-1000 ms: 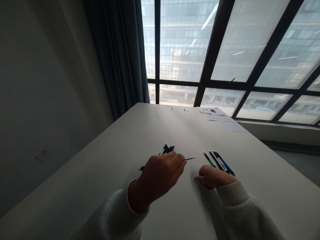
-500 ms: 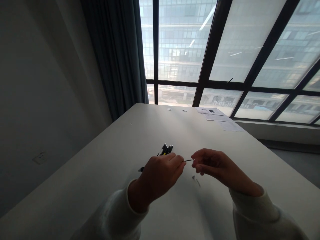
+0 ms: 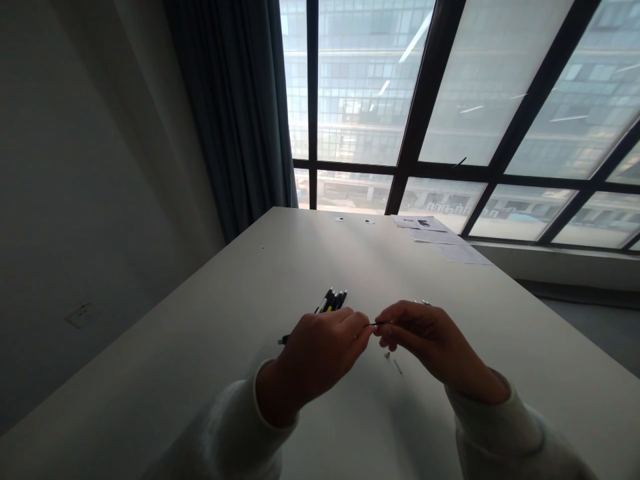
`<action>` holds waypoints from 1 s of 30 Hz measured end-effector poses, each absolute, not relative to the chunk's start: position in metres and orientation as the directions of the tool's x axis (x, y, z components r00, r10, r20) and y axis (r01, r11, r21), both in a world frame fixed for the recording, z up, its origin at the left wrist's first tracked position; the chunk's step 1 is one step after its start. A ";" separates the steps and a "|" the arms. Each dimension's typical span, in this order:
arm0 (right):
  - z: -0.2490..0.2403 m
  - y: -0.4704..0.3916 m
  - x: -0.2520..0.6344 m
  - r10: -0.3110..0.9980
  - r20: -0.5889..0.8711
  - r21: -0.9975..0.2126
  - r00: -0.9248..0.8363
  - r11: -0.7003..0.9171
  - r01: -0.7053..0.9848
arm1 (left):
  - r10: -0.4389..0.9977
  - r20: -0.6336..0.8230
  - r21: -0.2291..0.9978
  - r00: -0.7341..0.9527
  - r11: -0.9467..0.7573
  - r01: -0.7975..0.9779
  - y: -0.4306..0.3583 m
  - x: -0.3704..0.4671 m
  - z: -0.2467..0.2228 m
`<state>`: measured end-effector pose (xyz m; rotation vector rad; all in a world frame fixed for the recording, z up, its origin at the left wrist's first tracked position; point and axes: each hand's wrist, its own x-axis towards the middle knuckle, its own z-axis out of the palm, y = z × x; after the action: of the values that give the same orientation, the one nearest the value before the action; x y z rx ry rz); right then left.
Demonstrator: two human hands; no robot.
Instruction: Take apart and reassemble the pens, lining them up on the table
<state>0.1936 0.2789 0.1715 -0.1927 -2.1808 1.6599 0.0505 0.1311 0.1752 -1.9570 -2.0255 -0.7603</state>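
My left hand [image 3: 327, 357] is closed, pinching a thin dark pen refill [image 3: 371, 325] that sticks out to the right from its fingertips. My right hand [image 3: 425, 337] has its thumb and fingers closed around the refill's other end, close to the left fingertips. Just below the right fingers, a small grey cone-shaped pen tip [image 3: 387, 355] lies on the white table [image 3: 350, 260]. Beside it rests a thin spring-like piece [image 3: 398, 367]. Several black pens [image 3: 336, 300] lie behind my left hand, partly hidden by it.
A dark pen end [image 3: 283, 340] pokes out left of my left hand. Small shiny pieces [image 3: 423, 302] show just beyond my right hand. Printed papers [image 3: 430, 233] lie at the far right of the table, and two round cable holes [image 3: 339, 219] sit near its far edge.
My right hand has moved left and its fingers have closed on the free end of the refill. Small shiny pieces now show behind that hand. My left hand has hardly moved.
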 end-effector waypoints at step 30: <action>0.152 0.305 0.192 0.404 0.001 -0.889 -0.915 0.419 0.184 | 0.873 0.480 0.188 -0.085 -0.008 0.982 0.130 0.050 0.173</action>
<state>0.1924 0.3050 0.1525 -0.5180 -2.4575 1.4988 0.0498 0.1302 0.1726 -1.9586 -2.0409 -0.7134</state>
